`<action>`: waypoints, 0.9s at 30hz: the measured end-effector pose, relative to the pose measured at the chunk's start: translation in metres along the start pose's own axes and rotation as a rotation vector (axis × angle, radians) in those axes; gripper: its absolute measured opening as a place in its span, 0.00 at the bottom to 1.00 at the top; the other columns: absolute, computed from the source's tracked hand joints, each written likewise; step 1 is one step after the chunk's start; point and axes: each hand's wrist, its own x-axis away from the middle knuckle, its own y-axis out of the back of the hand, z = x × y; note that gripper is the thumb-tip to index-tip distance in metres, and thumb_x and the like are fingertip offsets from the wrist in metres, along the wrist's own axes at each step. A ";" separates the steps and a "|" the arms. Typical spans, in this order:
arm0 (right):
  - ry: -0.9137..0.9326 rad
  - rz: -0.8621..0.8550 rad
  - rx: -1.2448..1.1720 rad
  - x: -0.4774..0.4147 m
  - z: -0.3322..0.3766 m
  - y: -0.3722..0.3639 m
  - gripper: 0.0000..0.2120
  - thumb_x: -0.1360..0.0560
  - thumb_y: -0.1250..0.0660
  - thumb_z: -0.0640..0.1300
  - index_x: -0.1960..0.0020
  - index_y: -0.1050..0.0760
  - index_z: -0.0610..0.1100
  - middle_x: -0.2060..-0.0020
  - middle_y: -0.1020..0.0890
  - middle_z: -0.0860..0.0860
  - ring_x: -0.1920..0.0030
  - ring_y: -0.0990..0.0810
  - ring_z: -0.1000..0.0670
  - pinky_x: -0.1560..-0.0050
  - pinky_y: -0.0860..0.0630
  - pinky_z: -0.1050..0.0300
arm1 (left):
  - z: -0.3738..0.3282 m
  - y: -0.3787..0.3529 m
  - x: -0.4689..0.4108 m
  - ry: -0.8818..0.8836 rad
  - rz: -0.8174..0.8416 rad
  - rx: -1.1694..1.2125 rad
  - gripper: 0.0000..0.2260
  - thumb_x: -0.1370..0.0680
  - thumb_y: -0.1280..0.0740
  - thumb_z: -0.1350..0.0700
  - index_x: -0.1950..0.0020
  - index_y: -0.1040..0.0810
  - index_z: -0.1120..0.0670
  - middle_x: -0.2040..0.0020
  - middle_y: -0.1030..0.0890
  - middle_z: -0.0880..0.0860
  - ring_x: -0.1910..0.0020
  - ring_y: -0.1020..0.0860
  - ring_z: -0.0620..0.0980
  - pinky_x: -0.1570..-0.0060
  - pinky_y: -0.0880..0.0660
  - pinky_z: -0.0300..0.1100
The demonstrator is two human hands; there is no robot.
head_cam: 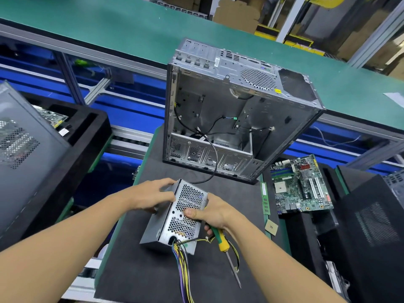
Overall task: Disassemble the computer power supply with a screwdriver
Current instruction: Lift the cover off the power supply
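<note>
We log: PSU (181, 228) long axis toward us; left hand (153, 196) grips far end; right hand (209, 213) clutches screwdriver (220, 238), tip clear of PSU.

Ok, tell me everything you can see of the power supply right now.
The power supply is a grey sheet-metal box with a honeycomb-perforated face turned up, held at a tilt on the black mat. A bundle of yellow, purple, blue and black wires leaves a hole at its near end. The left hand grips its far end; the right hand, holding the screwdriver, presses a thumb on the face.
</note>
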 end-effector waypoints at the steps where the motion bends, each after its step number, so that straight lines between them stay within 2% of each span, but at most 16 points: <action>1: 0.012 0.004 0.004 0.000 0.000 0.000 0.17 0.32 0.22 0.57 0.54 0.26 0.50 0.68 0.20 0.51 0.77 0.30 0.55 0.74 0.26 0.59 | -0.001 0.001 0.000 -0.004 0.005 -0.011 0.27 0.36 0.37 0.33 0.37 0.32 0.32 0.47 0.16 0.48 0.50 0.17 0.49 0.58 0.24 0.36; 3: 0.022 0.009 0.017 0.001 0.000 0.000 0.15 0.32 0.23 0.56 0.56 0.26 0.51 0.68 0.20 0.51 0.77 0.30 0.55 0.74 0.26 0.59 | -0.002 0.002 -0.002 -0.014 -0.001 -0.039 0.30 0.36 0.37 0.34 0.34 0.31 0.36 0.48 0.16 0.49 0.55 0.17 0.47 0.58 0.22 0.39; 5: 0.014 0.010 0.016 0.002 -0.001 0.001 0.15 0.32 0.23 0.56 0.57 0.26 0.51 0.69 0.21 0.52 0.77 0.30 0.55 0.74 0.26 0.59 | -0.005 0.004 -0.002 -0.025 -0.023 -0.065 0.32 0.36 0.36 0.35 0.32 0.29 0.40 0.52 0.16 0.51 0.62 0.18 0.46 0.55 0.18 0.46; 7: 0.008 0.011 0.007 0.002 -0.002 0.002 0.15 0.32 0.23 0.56 0.56 0.26 0.50 0.69 0.21 0.52 0.77 0.30 0.55 0.74 0.26 0.59 | -0.008 0.004 -0.001 -0.033 -0.040 -0.113 0.33 0.36 0.36 0.36 0.31 0.28 0.42 0.54 0.17 0.50 0.64 0.18 0.48 0.52 0.18 0.50; 9: 0.004 0.008 -0.004 0.003 -0.004 0.002 0.17 0.32 0.23 0.57 0.53 0.26 0.50 0.67 0.20 0.51 0.77 0.30 0.54 0.74 0.26 0.58 | -0.011 0.004 0.000 -0.039 -0.049 -0.181 0.34 0.35 0.37 0.36 0.30 0.29 0.43 0.54 0.18 0.47 0.63 0.17 0.49 0.52 0.18 0.51; 13: -0.006 -0.003 -0.006 0.004 -0.006 0.003 0.19 0.34 0.22 0.58 0.52 0.26 0.51 0.68 0.18 0.54 0.76 0.29 0.54 0.74 0.26 0.59 | -0.019 0.004 -0.001 -0.043 -0.074 -0.337 0.32 0.32 0.37 0.39 0.28 0.31 0.45 0.47 0.16 0.50 0.54 0.16 0.48 0.48 0.20 0.49; 15: -0.001 -0.006 -0.005 0.004 -0.006 0.004 0.20 0.35 0.22 0.59 0.52 0.27 0.52 0.67 0.18 0.54 0.76 0.28 0.54 0.74 0.26 0.59 | -0.026 0.005 -0.001 -0.042 -0.059 -0.390 0.28 0.32 0.38 0.41 0.33 0.29 0.47 0.47 0.17 0.51 0.54 0.16 0.47 0.52 0.19 0.47; 17: 0.001 -0.008 -0.017 0.004 -0.005 0.003 0.20 0.35 0.22 0.58 0.51 0.28 0.53 0.66 0.19 0.53 0.77 0.28 0.54 0.74 0.26 0.59 | -0.030 0.005 -0.001 -0.037 -0.016 -0.433 0.24 0.33 0.39 0.42 0.39 0.30 0.48 0.55 0.17 0.50 0.63 0.18 0.45 0.64 0.22 0.42; 19: -0.003 -0.004 -0.030 0.003 -0.004 0.002 0.20 0.34 0.22 0.56 0.50 0.29 0.54 0.65 0.19 0.52 0.77 0.29 0.54 0.74 0.26 0.59 | -0.032 0.008 -0.001 -0.015 0.030 -0.464 0.24 0.32 0.39 0.43 0.38 0.33 0.47 0.62 0.17 0.49 0.69 0.21 0.45 0.69 0.27 0.40; 23: -0.031 0.006 -0.018 0.004 0.000 0.003 0.27 0.34 0.22 0.56 0.43 0.33 0.53 0.59 0.19 0.48 0.76 0.27 0.54 0.74 0.25 0.58 | -0.031 0.014 -0.001 -0.009 0.059 -0.491 0.25 0.32 0.39 0.42 0.37 0.32 0.47 0.58 0.17 0.49 0.60 0.17 0.48 0.57 0.20 0.47; 25: -0.042 0.026 0.002 0.004 0.002 0.006 0.25 0.33 0.22 0.54 0.44 0.32 0.52 0.60 0.19 0.48 0.76 0.27 0.54 0.73 0.25 0.58 | -0.034 0.012 -0.001 -0.019 0.065 -0.465 0.23 0.33 0.39 0.41 0.39 0.30 0.46 0.60 0.16 0.48 0.63 0.17 0.46 0.59 0.20 0.45; 27: -0.070 0.026 0.006 0.004 0.007 0.009 0.29 0.33 0.21 0.51 0.39 0.34 0.50 0.61 0.19 0.48 0.75 0.27 0.55 0.73 0.26 0.59 | -0.040 0.010 0.001 -0.021 0.073 -0.471 0.28 0.32 0.39 0.42 0.33 0.31 0.47 0.58 0.15 0.49 0.65 0.17 0.45 0.56 0.19 0.46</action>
